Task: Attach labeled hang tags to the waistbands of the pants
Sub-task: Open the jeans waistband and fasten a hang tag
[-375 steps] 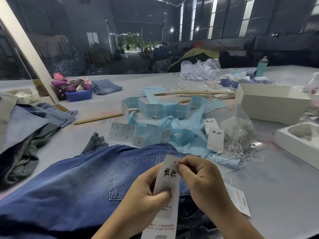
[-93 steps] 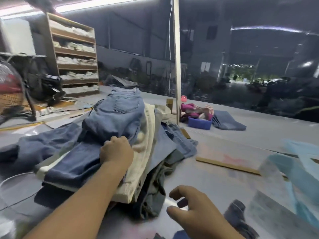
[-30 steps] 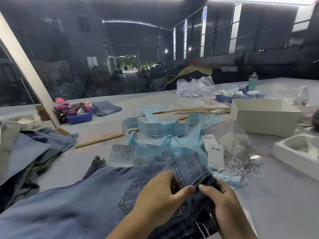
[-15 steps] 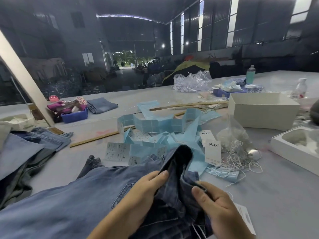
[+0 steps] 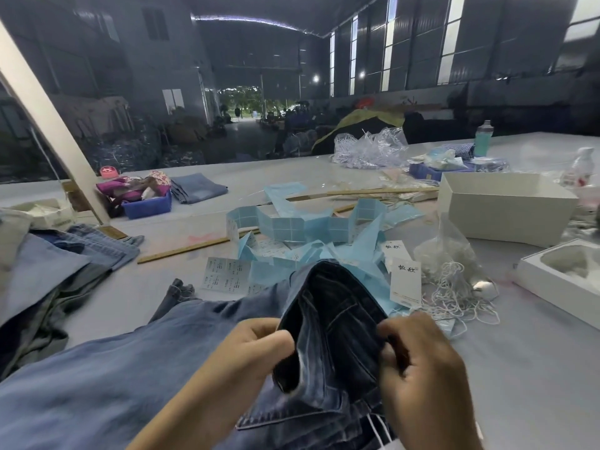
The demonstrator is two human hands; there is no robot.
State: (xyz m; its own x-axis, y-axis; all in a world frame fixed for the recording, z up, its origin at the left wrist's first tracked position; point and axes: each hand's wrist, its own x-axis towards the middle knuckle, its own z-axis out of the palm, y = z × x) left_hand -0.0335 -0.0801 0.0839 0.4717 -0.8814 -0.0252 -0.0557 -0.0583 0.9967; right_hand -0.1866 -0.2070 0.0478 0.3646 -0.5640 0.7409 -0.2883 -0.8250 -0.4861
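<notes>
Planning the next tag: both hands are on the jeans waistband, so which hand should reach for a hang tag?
Probably the right hand. The white hang tags and string bundle lie just beyond it, on its side, while the left hand can keep its grip on the jeans waistband.

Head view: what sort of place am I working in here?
Probably a garment factory's finishing hall: blue denim jeans on a long grey worktable, white printed hang tags beside a tangle of white strings, and high dark industrial walls behind.
</notes>
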